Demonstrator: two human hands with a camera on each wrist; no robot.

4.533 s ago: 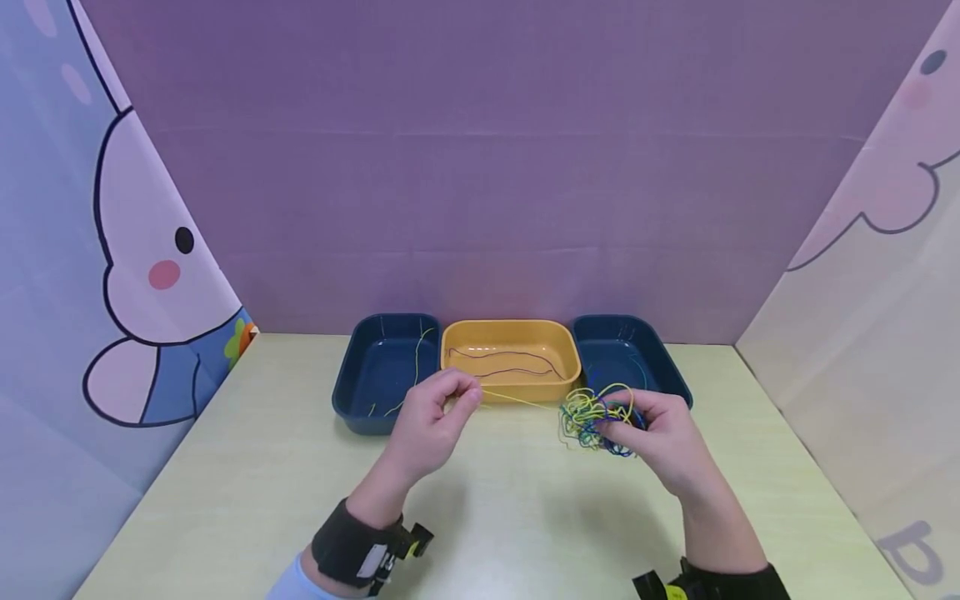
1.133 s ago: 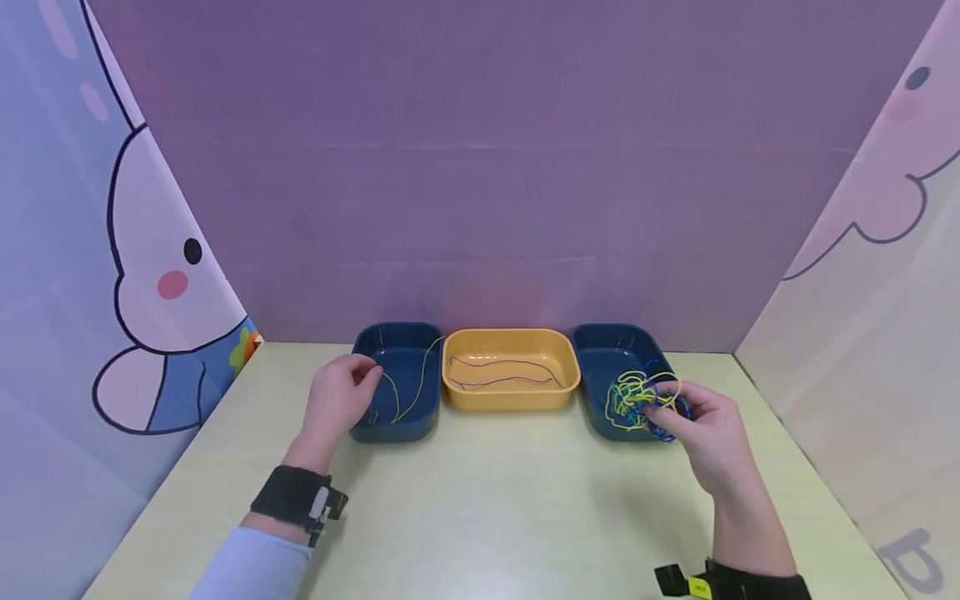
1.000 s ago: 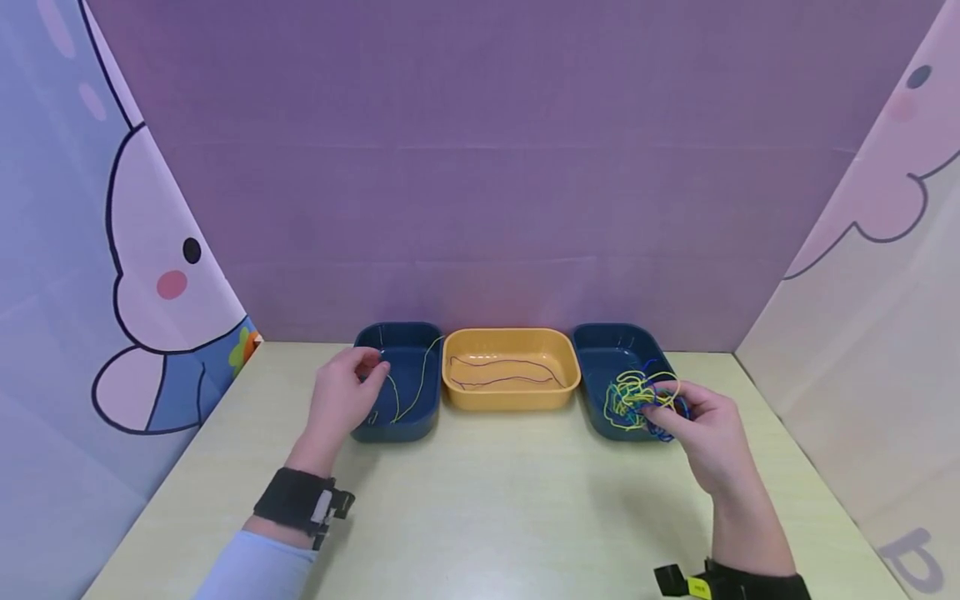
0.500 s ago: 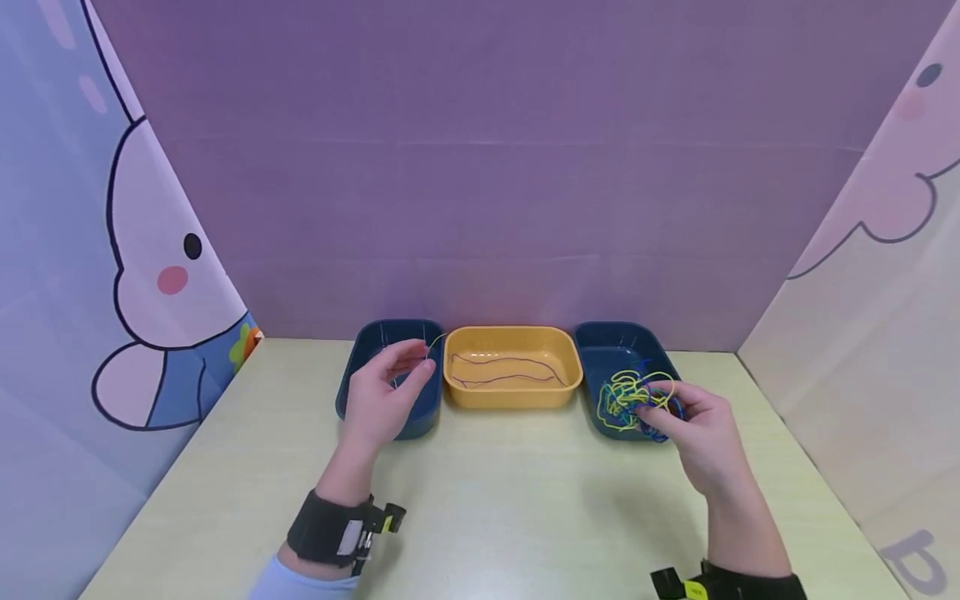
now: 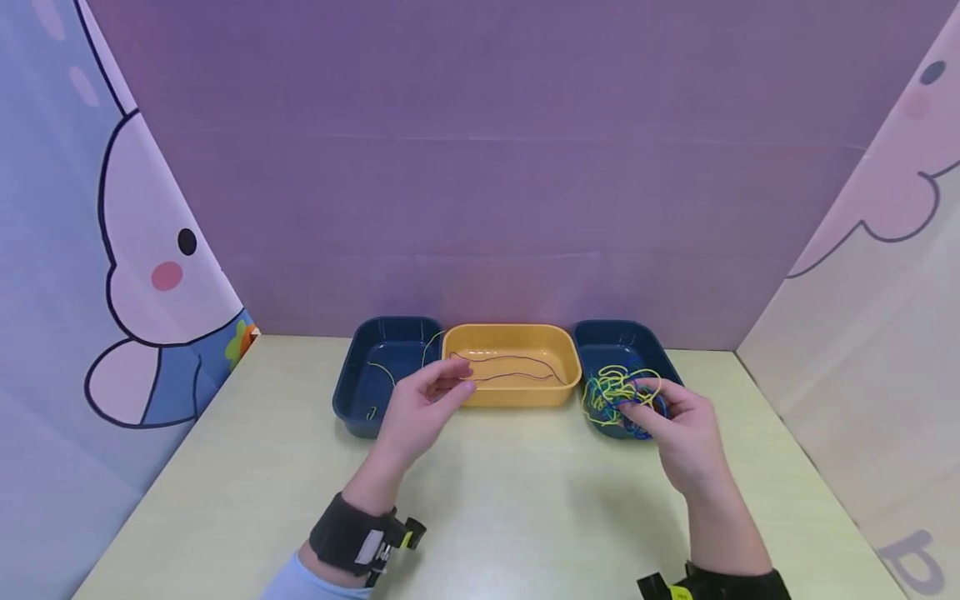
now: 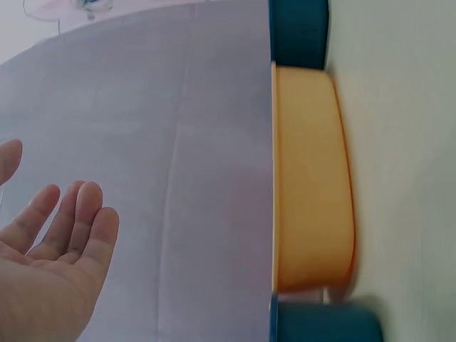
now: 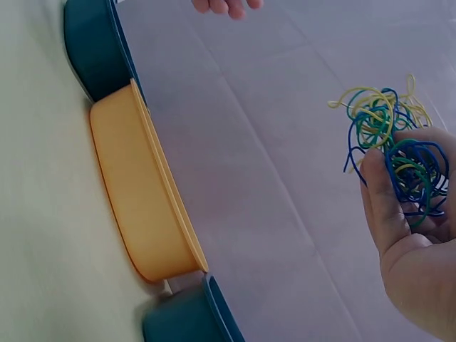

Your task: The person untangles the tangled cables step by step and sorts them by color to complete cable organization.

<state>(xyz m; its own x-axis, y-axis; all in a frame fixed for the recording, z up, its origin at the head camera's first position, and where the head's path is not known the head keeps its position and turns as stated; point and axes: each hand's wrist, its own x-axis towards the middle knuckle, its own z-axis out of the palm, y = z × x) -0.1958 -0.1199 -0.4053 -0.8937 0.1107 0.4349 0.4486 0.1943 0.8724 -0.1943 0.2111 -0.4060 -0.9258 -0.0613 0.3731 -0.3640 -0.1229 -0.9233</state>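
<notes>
My right hand (image 5: 678,433) pinches a loose tangle of thin plastic-coated wires (image 5: 611,396) over the right blue tray. Yellow, green and blue strands of the wire tangle (image 7: 381,117) loop around the thumb and fingers in the right wrist view. My left hand (image 5: 420,408) hovers in front of the yellow tray's left end with nothing in it. Its thumb stands apart from the loosely bent fingers (image 6: 89,203) in the left wrist view. Yellow wire (image 5: 382,369) lies in the left blue tray, partly behind the left hand. Dark reddish wires (image 5: 513,358) lie in the yellow tray.
Side by side at the back of the pale table (image 5: 510,517) stand the left blue tray (image 5: 347,392), the yellow tray (image 5: 525,398) and the right blue tray (image 5: 663,354). A purple cloth backdrop (image 5: 480,208) rises behind them, with printed cloth panels at both sides.
My left hand released yellow wire at the left blue tray and moved right toward the yellow tray. My right hand shifted slightly left with the tangle. Earlier, both hands stretched a yellow strand from it.
</notes>
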